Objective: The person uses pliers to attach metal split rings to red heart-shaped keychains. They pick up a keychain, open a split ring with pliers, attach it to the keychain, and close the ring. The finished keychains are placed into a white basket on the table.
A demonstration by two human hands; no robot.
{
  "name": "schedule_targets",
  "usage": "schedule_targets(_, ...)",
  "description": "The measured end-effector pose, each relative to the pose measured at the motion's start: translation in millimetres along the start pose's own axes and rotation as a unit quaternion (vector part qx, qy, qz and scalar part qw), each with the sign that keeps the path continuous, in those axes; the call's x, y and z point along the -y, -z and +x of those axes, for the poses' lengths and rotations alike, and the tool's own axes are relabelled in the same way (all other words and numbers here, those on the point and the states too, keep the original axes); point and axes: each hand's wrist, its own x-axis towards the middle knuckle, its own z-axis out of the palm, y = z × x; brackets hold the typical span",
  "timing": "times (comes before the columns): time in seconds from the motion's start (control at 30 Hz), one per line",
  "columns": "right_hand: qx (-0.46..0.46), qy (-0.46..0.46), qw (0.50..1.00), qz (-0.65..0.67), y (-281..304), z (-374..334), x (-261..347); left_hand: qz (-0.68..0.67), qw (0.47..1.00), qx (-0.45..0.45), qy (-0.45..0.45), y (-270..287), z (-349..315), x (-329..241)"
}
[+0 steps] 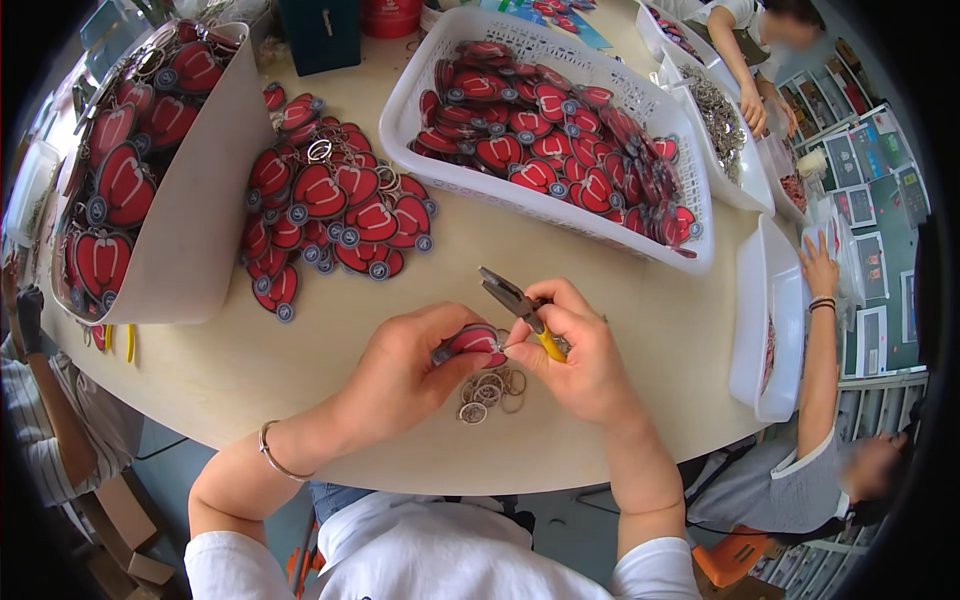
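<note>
Between the thumb and fingers of my left hand (pixel 410 355) is a red heart-shaped keychain charm (pixel 474 343) with a dark edge. My right hand (pixel 575 355) grips yellow-handled pliers (pixel 518 303), their jaws pointing up and to the left. The thumb and a finger of that hand also pinch at the charm's end, where a small metal piece shows; its exact shape is hard to make out. Just below the hands, a small heap of silver key rings (pixel 483 392) lies on the table. Beyond my left hand is a loose pile of similar red charms (pixel 340 205), some with rings.
A white perforated basket (pixel 440 172) full of red charms stands at the back. At left, a tilted white bin (pixel 190 230) holds more. White trays (pixel 745 330) line the right side, where a co-worker's arm (pixel 822 340) reaches in. Other people work at far right and left.
</note>
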Motion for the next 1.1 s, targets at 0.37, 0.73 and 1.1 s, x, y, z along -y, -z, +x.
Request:
schedule_targets(0.37,0.063,-0.044,0.994,0.077,4,1,1,0.224,0.943,-0.05,-0.241,1,2,8)
schedule_targets(0.73,-0.075,0.118,0.988,-0.066,-6,-6,0,0.363,0.862,-0.102,-0.339,-8,4,10)
schedule_targets(1.1,-0.182,0.077,0.979,-0.043,-27,-12,6,0.35,0.868,-0.155,-0.317,-13,2,-5)
